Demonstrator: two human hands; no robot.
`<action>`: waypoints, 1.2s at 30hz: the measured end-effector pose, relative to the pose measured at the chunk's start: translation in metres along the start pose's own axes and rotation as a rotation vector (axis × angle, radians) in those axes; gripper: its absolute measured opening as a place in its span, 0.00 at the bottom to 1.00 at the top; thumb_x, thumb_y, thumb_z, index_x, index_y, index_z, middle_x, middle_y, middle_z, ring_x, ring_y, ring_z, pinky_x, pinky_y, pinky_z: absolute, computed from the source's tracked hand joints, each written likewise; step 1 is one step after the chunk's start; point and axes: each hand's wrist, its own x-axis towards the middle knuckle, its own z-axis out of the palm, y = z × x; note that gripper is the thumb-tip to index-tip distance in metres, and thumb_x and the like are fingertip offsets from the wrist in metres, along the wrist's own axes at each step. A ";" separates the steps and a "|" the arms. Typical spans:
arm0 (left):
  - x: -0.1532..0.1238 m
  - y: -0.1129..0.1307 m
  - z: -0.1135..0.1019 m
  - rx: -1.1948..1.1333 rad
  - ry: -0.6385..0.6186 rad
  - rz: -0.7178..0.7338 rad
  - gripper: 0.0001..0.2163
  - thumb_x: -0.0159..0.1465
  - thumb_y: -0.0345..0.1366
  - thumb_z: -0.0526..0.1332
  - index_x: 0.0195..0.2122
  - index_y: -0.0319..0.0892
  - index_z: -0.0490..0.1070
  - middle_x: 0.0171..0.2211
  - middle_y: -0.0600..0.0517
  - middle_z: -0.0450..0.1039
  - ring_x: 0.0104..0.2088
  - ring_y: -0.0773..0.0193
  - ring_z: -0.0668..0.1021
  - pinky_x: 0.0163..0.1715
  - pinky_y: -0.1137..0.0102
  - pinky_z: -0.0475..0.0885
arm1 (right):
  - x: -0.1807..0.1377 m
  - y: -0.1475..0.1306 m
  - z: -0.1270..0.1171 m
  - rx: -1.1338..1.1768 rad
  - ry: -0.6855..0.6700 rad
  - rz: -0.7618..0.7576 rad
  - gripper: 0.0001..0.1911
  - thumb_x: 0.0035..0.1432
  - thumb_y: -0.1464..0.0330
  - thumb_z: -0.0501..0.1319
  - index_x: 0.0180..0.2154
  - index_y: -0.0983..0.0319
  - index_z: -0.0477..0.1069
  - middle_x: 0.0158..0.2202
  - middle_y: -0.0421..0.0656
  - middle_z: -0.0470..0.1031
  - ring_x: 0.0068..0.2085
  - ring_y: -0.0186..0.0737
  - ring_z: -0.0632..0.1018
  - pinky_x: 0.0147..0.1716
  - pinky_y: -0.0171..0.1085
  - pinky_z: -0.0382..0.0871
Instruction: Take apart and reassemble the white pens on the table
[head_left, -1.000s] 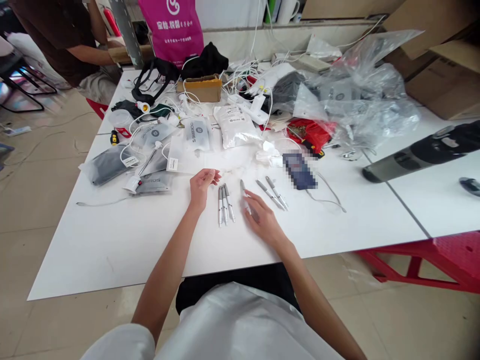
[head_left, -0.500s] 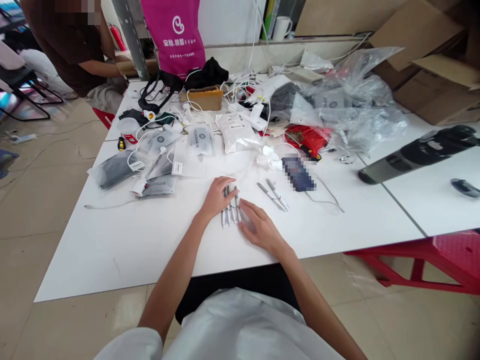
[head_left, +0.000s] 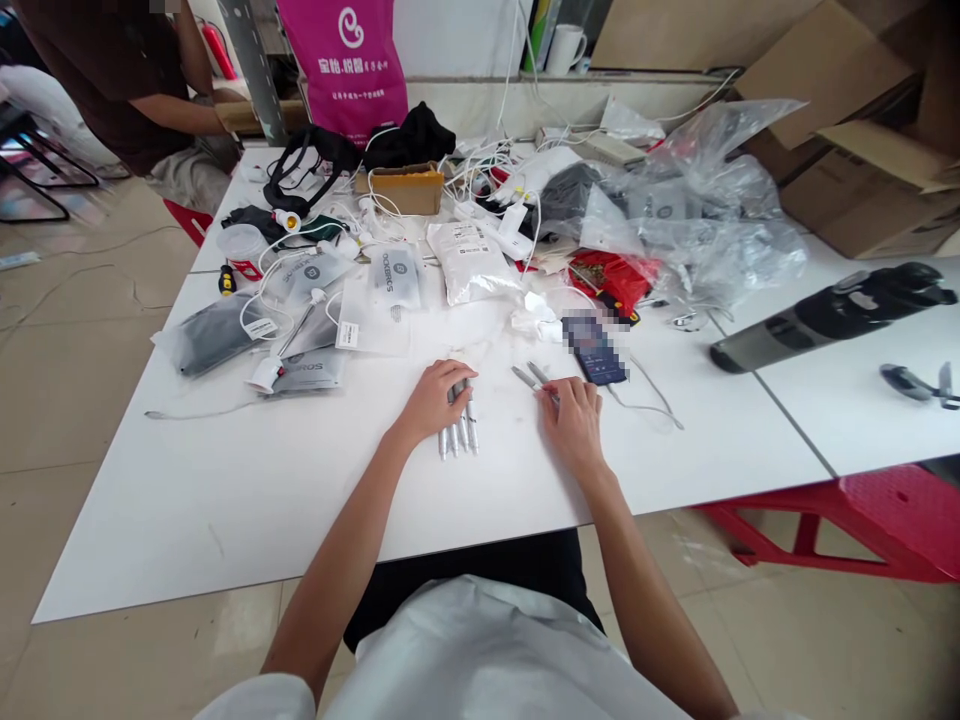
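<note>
A white table [head_left: 300, 480] lies in front of me. My left hand [head_left: 433, 402] is curled over the upper ends of several white-and-silver pens [head_left: 459, 437] lying side by side, and holds them together. To the right, my right hand [head_left: 574, 420] lies on the table with its fingers stretched over the lower ends of two more pens [head_left: 527, 376], whose tips stick out to the upper left. A phone [head_left: 594, 347] with a white cable lies just beyond my right hand.
Grey pouches [head_left: 300, 372], white bags [head_left: 469, 260], cables and a cardboard box [head_left: 409, 188] crowd the far half of the table. Clear plastic bags [head_left: 712, 210] pile at the right. A dark bottle [head_left: 825, 315] lies on the adjoining table. Another person [head_left: 127, 80] stands at the far left.
My right hand left the bunch of pens and moved right onto the two separate pens. My left hand closed over the bunch, which grew by one pen.
</note>
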 end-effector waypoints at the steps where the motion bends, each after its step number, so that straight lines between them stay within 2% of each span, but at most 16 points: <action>1: 0.000 0.000 0.000 -0.004 -0.002 -0.004 0.12 0.71 0.33 0.60 0.53 0.46 0.78 0.52 0.46 0.79 0.52 0.52 0.78 0.59 0.52 0.69 | 0.000 -0.002 0.000 -0.002 0.004 -0.002 0.15 0.76 0.60 0.50 0.46 0.59 0.73 0.47 0.53 0.77 0.49 0.56 0.69 0.48 0.51 0.62; 6: 0.000 0.003 -0.001 -0.020 -0.009 -0.029 0.12 0.71 0.32 0.60 0.52 0.47 0.78 0.52 0.47 0.79 0.52 0.53 0.79 0.60 0.52 0.69 | 0.001 -0.006 0.004 -0.033 -0.021 -0.036 0.17 0.75 0.55 0.54 0.47 0.59 0.73 0.48 0.52 0.76 0.51 0.58 0.69 0.48 0.52 0.61; 10: 0.001 0.004 -0.002 -0.053 0.005 -0.054 0.12 0.71 0.34 0.61 0.53 0.48 0.78 0.52 0.46 0.79 0.53 0.52 0.78 0.61 0.51 0.68 | 0.004 -0.008 0.004 0.013 0.001 -0.043 0.16 0.75 0.56 0.52 0.46 0.59 0.72 0.47 0.52 0.77 0.50 0.57 0.69 0.49 0.52 0.61; 14: 0.003 0.007 -0.006 -0.130 0.129 -0.096 0.10 0.71 0.38 0.63 0.52 0.48 0.79 0.51 0.45 0.80 0.54 0.50 0.79 0.60 0.51 0.70 | 0.020 -0.022 -0.001 0.183 0.059 -0.061 0.13 0.76 0.57 0.51 0.47 0.57 0.68 0.45 0.51 0.78 0.48 0.54 0.72 0.50 0.51 0.63; 17: 0.006 0.011 -0.011 -0.207 0.217 -0.178 0.08 0.71 0.41 0.64 0.48 0.49 0.80 0.49 0.47 0.82 0.53 0.51 0.80 0.60 0.53 0.71 | 0.043 -0.039 -0.001 0.352 0.072 -0.096 0.14 0.76 0.55 0.51 0.47 0.56 0.67 0.42 0.50 0.76 0.42 0.51 0.74 0.47 0.49 0.67; 22: 0.007 0.014 -0.015 -0.324 0.292 -0.300 0.08 0.71 0.43 0.65 0.47 0.48 0.81 0.46 0.48 0.83 0.51 0.52 0.82 0.58 0.56 0.72 | 0.083 -0.066 0.022 0.603 -0.024 -0.109 0.17 0.75 0.50 0.50 0.48 0.55 0.65 0.37 0.44 0.75 0.30 0.42 0.72 0.35 0.42 0.66; 25: 0.007 0.014 -0.015 -0.369 0.323 -0.348 0.09 0.70 0.44 0.66 0.47 0.47 0.81 0.45 0.48 0.83 0.49 0.53 0.82 0.56 0.57 0.74 | 0.092 -0.072 0.043 0.686 -0.057 -0.101 0.19 0.72 0.47 0.53 0.48 0.56 0.64 0.36 0.45 0.75 0.29 0.42 0.74 0.33 0.41 0.67; 29: 0.008 0.013 -0.015 -0.415 0.356 -0.381 0.10 0.69 0.44 0.67 0.47 0.47 0.82 0.44 0.47 0.83 0.49 0.53 0.83 0.54 0.58 0.76 | 0.088 -0.068 0.059 0.678 -0.092 -0.072 0.19 0.71 0.47 0.56 0.48 0.55 0.64 0.34 0.43 0.76 0.28 0.42 0.74 0.30 0.39 0.66; 36: 0.010 0.015 -0.014 -0.427 0.377 -0.357 0.09 0.69 0.43 0.68 0.47 0.47 0.82 0.43 0.47 0.82 0.47 0.54 0.82 0.53 0.59 0.75 | 0.084 -0.062 0.056 0.566 -0.110 -0.188 0.17 0.74 0.50 0.53 0.47 0.55 0.67 0.28 0.41 0.75 0.25 0.41 0.74 0.28 0.38 0.62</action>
